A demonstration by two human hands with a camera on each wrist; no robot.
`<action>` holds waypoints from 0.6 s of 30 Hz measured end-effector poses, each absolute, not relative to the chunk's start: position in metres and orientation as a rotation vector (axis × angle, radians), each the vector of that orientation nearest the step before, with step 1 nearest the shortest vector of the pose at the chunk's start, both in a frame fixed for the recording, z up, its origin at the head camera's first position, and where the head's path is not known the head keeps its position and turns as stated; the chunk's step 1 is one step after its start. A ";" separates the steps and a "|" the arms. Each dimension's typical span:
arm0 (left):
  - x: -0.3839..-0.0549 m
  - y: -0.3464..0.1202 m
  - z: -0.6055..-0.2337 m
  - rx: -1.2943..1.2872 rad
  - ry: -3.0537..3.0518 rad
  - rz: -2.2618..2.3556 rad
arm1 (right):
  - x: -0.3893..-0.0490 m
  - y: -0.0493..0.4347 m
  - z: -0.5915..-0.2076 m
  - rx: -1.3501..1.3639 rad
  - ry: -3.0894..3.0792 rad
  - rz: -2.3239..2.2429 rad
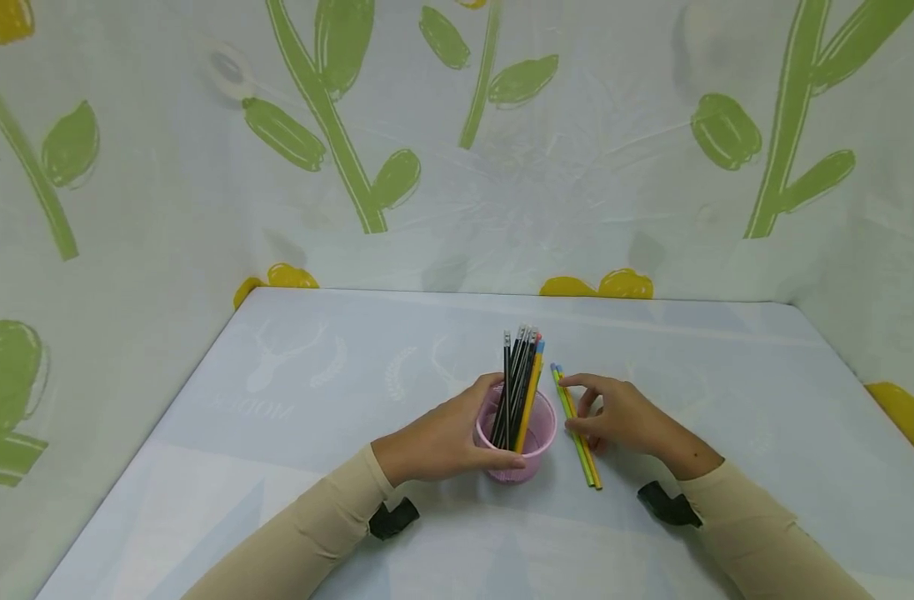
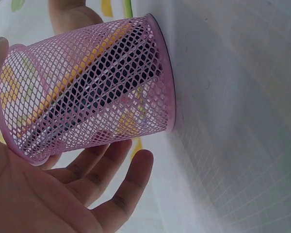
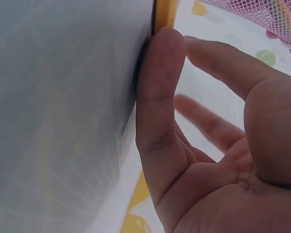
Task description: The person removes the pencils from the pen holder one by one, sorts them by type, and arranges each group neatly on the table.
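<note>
My left hand (image 1: 452,433) grips a pink mesh pencil cup (image 1: 516,477) by its rim, thumb on the near side. Black pencils (image 2: 104,80) with erasers and a yellow pencil (image 1: 531,396) lean inside it, visible through the mesh. Right of the cup, two pencils, one lime green (image 1: 580,454) and one orange-yellow (image 1: 595,468), lie side by side on the table. My right hand (image 1: 614,412) is at these pencils, index finger and thumb apart along them. In the right wrist view a fingertip (image 3: 167,43) overlaps the orange-yellow pencil (image 3: 164,14); the exact contact is partly hidden.
A pale, faintly patterned cloth covers the table (image 1: 367,350). White hangings (image 1: 576,208) printed with green leaves and yellow shapes stand behind it and on both sides. Black devices (image 1: 666,504) are strapped under both wrists.
</note>
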State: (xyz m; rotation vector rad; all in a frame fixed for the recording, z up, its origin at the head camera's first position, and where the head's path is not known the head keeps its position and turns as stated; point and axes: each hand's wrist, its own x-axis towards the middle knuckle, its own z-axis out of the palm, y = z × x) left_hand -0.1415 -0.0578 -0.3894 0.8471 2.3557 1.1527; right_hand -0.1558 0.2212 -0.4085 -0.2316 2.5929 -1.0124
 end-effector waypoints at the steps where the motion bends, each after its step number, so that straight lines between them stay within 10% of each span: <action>1: -0.142 -0.058 -0.390 0.846 2.358 1.151 | -0.155 0.221 -0.408 -0.232 2.592 -1.004; 18: -0.142 -0.058 -0.390 0.825 2.356 1.138 | -0.153 0.219 -0.409 -0.234 2.587 -0.994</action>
